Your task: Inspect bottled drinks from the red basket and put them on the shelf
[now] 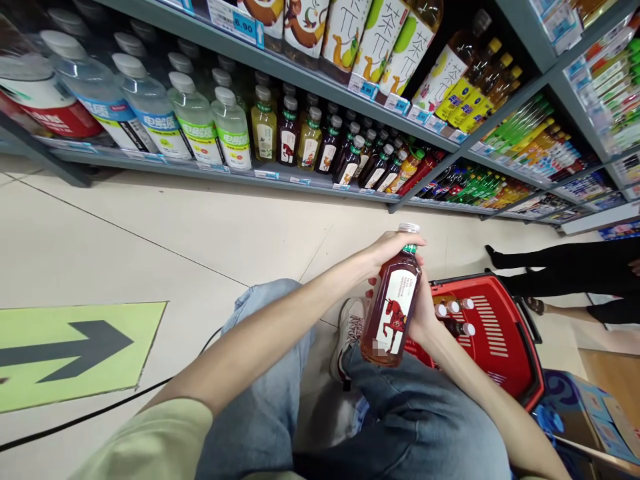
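Both of my hands are on one bottle of dark red drink [373, 333], tilted over my knees. It has a white cap, a green neck band and a white label with a red horse picture. My left hand [387, 251] is closed around its neck, just below the cap. From the right side, my right hand [424, 303] grips the bottle's body, its palm partly hidden behind it. Beside my right forearm stands a red shopping basket [505, 333] with several white-capped bottles [453, 307] inside.
Shelves [200, 163] of drinks run along the far side, with small dark juice bottles [350, 160] on the bottom one. A person's legs [565, 267] are at the right, near a cardboard box [595, 417]. A green arrow sign [150, 327] marks the floor.
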Available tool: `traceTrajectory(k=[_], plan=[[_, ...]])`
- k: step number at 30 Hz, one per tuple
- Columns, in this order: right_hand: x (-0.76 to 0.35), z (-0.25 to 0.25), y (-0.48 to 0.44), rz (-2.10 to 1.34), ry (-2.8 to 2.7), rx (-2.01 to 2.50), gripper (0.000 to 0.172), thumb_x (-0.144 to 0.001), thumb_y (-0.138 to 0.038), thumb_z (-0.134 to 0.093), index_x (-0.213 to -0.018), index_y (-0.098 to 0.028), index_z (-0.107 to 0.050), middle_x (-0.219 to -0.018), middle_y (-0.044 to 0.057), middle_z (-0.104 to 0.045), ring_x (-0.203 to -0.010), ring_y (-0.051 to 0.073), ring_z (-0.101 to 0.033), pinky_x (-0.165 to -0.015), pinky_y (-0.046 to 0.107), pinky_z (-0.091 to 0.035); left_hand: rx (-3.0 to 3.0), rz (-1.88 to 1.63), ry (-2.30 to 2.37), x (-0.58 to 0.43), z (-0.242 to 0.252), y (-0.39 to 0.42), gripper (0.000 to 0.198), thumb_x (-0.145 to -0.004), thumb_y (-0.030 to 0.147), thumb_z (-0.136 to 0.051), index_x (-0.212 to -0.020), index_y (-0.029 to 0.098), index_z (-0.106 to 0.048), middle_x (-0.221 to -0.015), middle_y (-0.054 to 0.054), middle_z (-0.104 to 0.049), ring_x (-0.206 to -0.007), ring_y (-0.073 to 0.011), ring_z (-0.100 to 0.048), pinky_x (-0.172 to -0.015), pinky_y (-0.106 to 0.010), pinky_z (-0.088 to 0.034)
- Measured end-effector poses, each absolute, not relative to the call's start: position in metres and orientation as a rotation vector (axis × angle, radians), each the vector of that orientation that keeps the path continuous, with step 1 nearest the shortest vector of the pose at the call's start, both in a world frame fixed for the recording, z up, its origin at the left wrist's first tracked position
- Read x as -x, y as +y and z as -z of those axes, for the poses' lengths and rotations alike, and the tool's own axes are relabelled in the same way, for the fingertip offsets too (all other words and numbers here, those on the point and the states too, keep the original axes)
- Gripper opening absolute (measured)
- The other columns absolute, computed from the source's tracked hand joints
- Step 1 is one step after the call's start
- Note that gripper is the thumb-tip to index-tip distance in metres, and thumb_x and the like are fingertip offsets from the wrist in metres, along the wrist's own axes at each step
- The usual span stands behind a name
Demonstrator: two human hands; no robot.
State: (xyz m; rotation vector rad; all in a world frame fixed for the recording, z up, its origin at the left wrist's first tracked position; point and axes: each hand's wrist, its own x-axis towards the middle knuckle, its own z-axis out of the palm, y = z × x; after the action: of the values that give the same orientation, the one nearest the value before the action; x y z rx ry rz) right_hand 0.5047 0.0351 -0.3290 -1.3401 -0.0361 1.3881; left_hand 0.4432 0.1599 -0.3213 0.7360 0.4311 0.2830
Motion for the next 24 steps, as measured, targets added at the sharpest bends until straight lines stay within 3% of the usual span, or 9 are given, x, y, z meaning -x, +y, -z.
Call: traceTrajectory(k=[11, 16, 24], plan=[[-0.5, 0.325, 0.038, -1.362, -0.003, 1.351, 0.054, -0.093, -0.065, -0.046, -0.096, -0.018, -0.074, -0.084, 0.01, -0.079, -0.079, 0.031, -0.076, -0.075, 0.048, -0.063, -0.732, -0.283, 0.43, -0.445, 0.326, 0.162, 0.033, -0.068, 0.04, -0.081, -0.079, 0.017, -0.06, -0.07, -0.009, -0.074, -0.049, -0.0172, -0.063, -0.044, -0.028, -0.05], [-0.505, 0.329, 0.037, -1.417, -0.056, 1.319, 0.054, -0.09, -0.067, -0.052, -0.102, -0.019, -0.074, -0.089, 0.01, -0.08, -0.079, 0.031, -0.077, -0.075, 0.05, -0.063, -0.725, -0.289, 0.418, -0.446, 0.328, 0.164, 0.035, -0.068, 0.042, -0.082, -0.079, 0.018, -0.059, -0.069, -0.007, -0.073, -0.045, -0.016, -0.061, -0.041, -0.028, -0.047], [-0.511, 0.317, 0.03, -1.427, -0.186, 1.304, 0.051, -0.084, -0.058, -0.072, -0.116, -0.019, -0.07, -0.086, 0.007, -0.08, -0.081, 0.03, -0.078, -0.077, 0.046, -0.065, -0.572, -0.331, 0.529, -0.455, 0.335, 0.179, 0.033, -0.072, 0.04, -0.081, -0.08, 0.017, -0.059, -0.067, -0.005, -0.071, -0.048, -0.0168, -0.064, -0.051, -0.03, -0.054]])
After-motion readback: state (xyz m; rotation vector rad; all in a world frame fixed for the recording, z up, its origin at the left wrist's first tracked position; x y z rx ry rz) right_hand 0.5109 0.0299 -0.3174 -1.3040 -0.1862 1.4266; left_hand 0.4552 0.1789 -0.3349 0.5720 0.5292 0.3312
